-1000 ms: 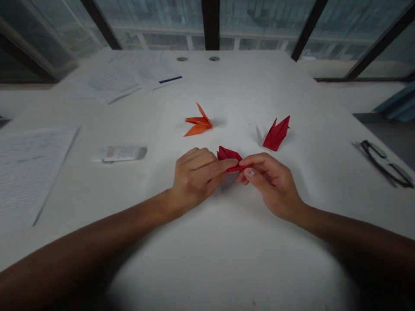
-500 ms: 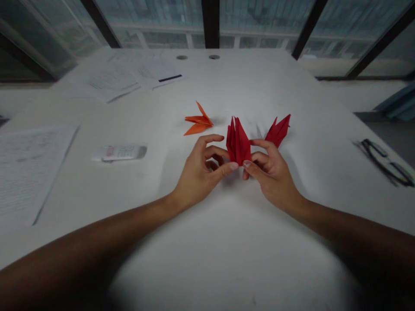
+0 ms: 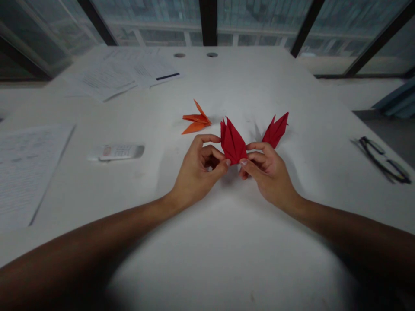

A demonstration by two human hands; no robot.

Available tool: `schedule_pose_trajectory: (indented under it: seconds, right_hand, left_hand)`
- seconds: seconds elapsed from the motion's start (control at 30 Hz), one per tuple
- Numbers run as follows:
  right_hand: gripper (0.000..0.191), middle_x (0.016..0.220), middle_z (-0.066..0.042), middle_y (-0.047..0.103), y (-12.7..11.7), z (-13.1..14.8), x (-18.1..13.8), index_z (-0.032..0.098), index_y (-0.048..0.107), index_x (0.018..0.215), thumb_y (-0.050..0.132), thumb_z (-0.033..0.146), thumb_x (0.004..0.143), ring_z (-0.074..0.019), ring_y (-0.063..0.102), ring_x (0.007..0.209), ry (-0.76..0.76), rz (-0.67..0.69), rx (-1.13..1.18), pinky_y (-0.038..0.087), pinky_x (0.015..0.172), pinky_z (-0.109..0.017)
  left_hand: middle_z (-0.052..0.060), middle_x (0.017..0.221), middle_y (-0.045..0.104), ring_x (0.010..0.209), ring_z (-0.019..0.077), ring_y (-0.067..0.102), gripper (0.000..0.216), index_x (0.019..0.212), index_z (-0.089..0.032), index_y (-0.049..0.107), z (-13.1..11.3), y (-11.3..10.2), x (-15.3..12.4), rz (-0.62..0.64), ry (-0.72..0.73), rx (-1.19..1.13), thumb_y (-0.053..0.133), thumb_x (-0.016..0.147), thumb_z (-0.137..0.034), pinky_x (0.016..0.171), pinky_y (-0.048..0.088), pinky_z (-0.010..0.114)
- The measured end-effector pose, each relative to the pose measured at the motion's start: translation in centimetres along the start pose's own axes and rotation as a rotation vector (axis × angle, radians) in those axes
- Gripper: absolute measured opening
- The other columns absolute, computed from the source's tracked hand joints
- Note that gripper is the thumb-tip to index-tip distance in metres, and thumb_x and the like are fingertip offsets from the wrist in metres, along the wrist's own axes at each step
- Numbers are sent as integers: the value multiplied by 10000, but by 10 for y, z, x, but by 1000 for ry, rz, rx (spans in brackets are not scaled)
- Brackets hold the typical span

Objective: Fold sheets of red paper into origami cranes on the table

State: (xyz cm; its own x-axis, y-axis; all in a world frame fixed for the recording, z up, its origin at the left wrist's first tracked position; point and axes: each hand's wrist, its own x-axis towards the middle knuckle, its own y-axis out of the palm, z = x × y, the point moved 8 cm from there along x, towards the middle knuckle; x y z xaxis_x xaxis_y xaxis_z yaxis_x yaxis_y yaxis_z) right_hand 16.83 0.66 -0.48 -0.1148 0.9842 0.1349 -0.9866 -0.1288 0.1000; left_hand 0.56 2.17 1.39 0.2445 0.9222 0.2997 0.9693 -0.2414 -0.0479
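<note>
Between my hands is a red folded paper piece (image 3: 233, 142), its pointed tips up and one broad face toward me. My left hand (image 3: 204, 164) pinches its lower left edge, thumb in front and index finger at the side. At the lower right edge, my right hand (image 3: 267, 166) grips it with thumb and fingers. A second red folded paper piece (image 3: 275, 130) lies just beyond my right hand. Past my left hand, an orange folded paper piece (image 3: 197, 120) rests on the white table with its points spread. The fingers partly hide the held piece's lower sides.
White table (image 3: 194, 250) under everything. On the left lie a small white packet or tube (image 3: 118, 152) and a printed sheet (image 3: 29, 168). More papers (image 3: 110, 77) are spread at the back left. Black-framed glasses (image 3: 384, 160) lie near the right edge.
The red paper piece in my hands has turned from its narrow, layered edge to a broad face. My left thumb has shifted left, farther from the right thumb.
</note>
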Motion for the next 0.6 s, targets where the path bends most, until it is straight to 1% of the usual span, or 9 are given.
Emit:
schedule_pose_trajectory:
  seconds: [0.1, 0.17, 0.3, 0.37, 0.43, 0.5, 0.6]
  right_hand:
    - [221, 826, 44, 700, -4, 2, -1, 246, 584, 1046, 747, 318, 915, -119, 672, 673, -36, -46, -13, 546, 594, -249]
    - [207, 839, 37, 693, -6, 3, -2, 241, 595, 1014, 759, 306, 904, -117, 663, 678, -48, -69, -21, 542, 584, -243]
    - [179, 857, 33, 667, -8, 7, 0, 233, 611, 981, 761, 275, 893, -105, 615, 669, -74, -75, -18, 533, 586, -242]
    - [167, 879, 27, 657, -8, 6, 2, 227, 622, 982, 754, 279, 894, -105, 607, 678, -69, -61, -19, 530, 598, -252]
    - [158, 875, 26, 644, -9, 5, 5, 219, 631, 970, 751, 288, 893, -107, 606, 675, -55, -49, -13, 524, 601, -260]
    - [153, 856, 27, 634, -9, 3, 6, 214, 634, 944, 751, 298, 893, -109, 606, 663, -40, -34, -1, 518, 599, -268]
    - [160, 854, 26, 636, -8, 0, 8, 212, 638, 932, 758, 310, 892, -110, 606, 640, -23, -22, 15, 522, 594, -277]
  left_hand:
    - [-38, 805, 696, 667, 114, 699, 456, 1185, -240, 489, -3, 3, -1, 17, 19, -8, 799, 851, -227, 607, 556, 228]
    - [-35, 819, 698, 714, 125, 723, 503, 1223, -242, 489, -3, 3, -1, 22, 18, -18, 817, 841, -255, 643, 583, 236]
    - [-19, 846, 728, 790, 164, 771, 728, 1392, -248, 432, 2, -1, 2, 11, 0, -48, 858, 806, -313, 720, 631, 274]
    - [-6, 849, 748, 799, 183, 784, 793, 1416, -235, 427, 4, -2, 5, 18, -15, -70, 885, 775, -330, 735, 640, 284]
    - [1, 830, 761, 779, 185, 784, 739, 1351, -214, 494, 6, -2, 7, 41, -32, -99, 907, 748, -325, 732, 637, 279]
    - [5, 814, 768, 749, 170, 770, 610, 1237, -196, 563, 6, 0, 8, 65, -48, -113, 909, 747, -310, 724, 627, 268]
    - [8, 818, 765, 725, 146, 735, 449, 1106, -187, 612, 5, 3, 6, 90, -27, -98, 891, 771, -293, 712, 605, 260]
